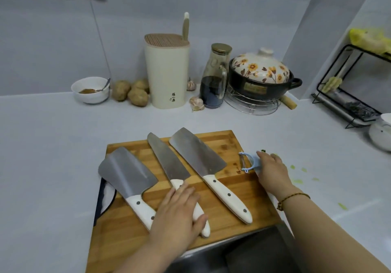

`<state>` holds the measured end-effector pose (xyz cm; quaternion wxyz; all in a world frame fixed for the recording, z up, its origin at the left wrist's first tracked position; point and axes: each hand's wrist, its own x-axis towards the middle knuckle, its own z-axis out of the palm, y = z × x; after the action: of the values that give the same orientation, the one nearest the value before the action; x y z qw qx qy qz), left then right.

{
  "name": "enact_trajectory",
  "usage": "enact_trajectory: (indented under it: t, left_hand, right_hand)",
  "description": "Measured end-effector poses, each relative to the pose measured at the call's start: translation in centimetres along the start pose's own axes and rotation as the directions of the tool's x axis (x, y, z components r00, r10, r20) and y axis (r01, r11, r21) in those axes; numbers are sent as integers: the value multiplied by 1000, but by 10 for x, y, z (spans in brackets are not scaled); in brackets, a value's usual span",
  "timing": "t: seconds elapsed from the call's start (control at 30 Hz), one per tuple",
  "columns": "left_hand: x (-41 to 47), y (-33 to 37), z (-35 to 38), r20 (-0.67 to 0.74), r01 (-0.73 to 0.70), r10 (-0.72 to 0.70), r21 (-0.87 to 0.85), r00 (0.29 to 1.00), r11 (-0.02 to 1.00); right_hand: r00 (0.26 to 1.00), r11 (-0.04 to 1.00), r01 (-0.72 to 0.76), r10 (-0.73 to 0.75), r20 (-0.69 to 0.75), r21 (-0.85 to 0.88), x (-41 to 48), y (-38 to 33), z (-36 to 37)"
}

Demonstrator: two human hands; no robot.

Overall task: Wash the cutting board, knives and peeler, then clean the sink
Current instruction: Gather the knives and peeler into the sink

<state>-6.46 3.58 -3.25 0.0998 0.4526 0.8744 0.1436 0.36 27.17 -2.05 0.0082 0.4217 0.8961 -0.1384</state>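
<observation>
Lying on the cutting board (118, 230): three white-handled knives are being kept side by side, blades pointing away, namely the left cleaver (127, 173), the middle knife (167, 162) and the right cleaver (196, 156).
Board position: it is being carried by the table (53, 145), its near edge overhanging the sink (254, 251).
Left hand (175, 213): it is being laid palm-down over the middle knife's handle, fingers fairly straight, not clamped.
Right hand (270, 171): it is being laid over the peeler (246, 162) at the board's right edge. Whether the handle is being pinched cannot be told.
Stage: nothing appears to be getting washed yet.
Risk: if the overhanging board is being tipped or dragged, loose knives could be sent sliding into the sink.
Second risk: a handle being lifted without a firm grip could let the blade swing against the neighbouring cleaver or the wrist.
</observation>
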Motion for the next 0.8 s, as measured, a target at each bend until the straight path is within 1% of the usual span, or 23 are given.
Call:
enact_trajectory:
  t: [0.1, 0.23, 0.3, 0.37, 0.53, 0.57, 0.63, 0.7, 0.73, 0.8]
  left_hand:
    - [1, 0, 1, 15, 9, -9, 11, 1000, 1000]
    - [4, 0, 2, 30, 24, -25, 24, 999, 999]
    - [4, -1, 3, 21, 15, -16, 29, 1000, 999]
    - [3, -1, 4, 15, 11, -11, 24, 1000, 1000]
    - [3, -2, 0, 16, 8, -7, -30, 1000, 1000]
    - [4, -3, -1, -14, -3, 2, -69, 1000, 998]
    - [5, -3, -1, -161, -65, 32, -206, 986, 976]
    - [5, 3, -3, -257, -132, 38, -357, 966, 925]
    - [8, 8, -2, -284, -182, 69, -394, 956, 901]
    - [9, 19, 3, -322, -288, 167, -379, 932, 879]
  right_hand:
    - [1000, 1000, -14, 15, 16, -21, 11, 4, 5]
    - [996, 997, 64, -67, -58, -53, 17, 5, 2]
    - [993, 995, 82, -85, -76, -48, 17, 6, 0]
    - [994, 997, 78, -80, -78, -25, 16, 7, -3]
    - [990, 991, 77, -63, -122, 111, 5, 7, -8]
    - [988, 988, 86, -69, -137, 125, 2, 8, -10]
    - [984, 985, 95, -71, -162, 144, -6, 13, -14]
    - [980, 981, 97, -65, -190, 165, -13, 18, -18]
    - [976, 980, 95, -57, -208, 177, -18, 22, -22]
    - [972, 976, 100, -54, -230, 192, -26, 27, -24]
